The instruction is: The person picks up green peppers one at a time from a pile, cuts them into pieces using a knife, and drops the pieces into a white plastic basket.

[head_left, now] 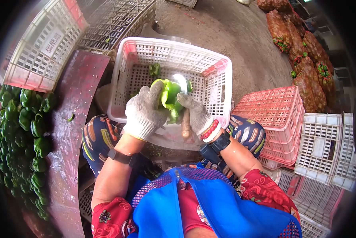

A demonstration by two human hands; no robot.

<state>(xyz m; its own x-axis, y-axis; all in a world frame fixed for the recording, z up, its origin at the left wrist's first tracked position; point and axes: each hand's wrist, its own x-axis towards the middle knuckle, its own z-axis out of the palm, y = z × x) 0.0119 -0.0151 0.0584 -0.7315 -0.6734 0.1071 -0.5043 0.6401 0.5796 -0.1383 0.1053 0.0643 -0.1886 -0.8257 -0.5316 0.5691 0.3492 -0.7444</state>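
Observation:
My left hand, in a pale knitted glove, is closed around a green bell pepper. The pepper looks cut open, with its light inner flesh showing. My right hand, gloved too, grips a knife whose wooden handle hangs below the fingers. Its bright blade points away from me beside the pepper, and part of it is hidden by the fingers. Both hands are over the near side of a white plastic crate between my knees. A piece of green pepper lies inside that crate.
On the left, a heap of whole green peppers lies beside a worn reddish board. Another white crate stands above it. Stacked pink crates and white crates are at right. Filled mesh sacks lie further back.

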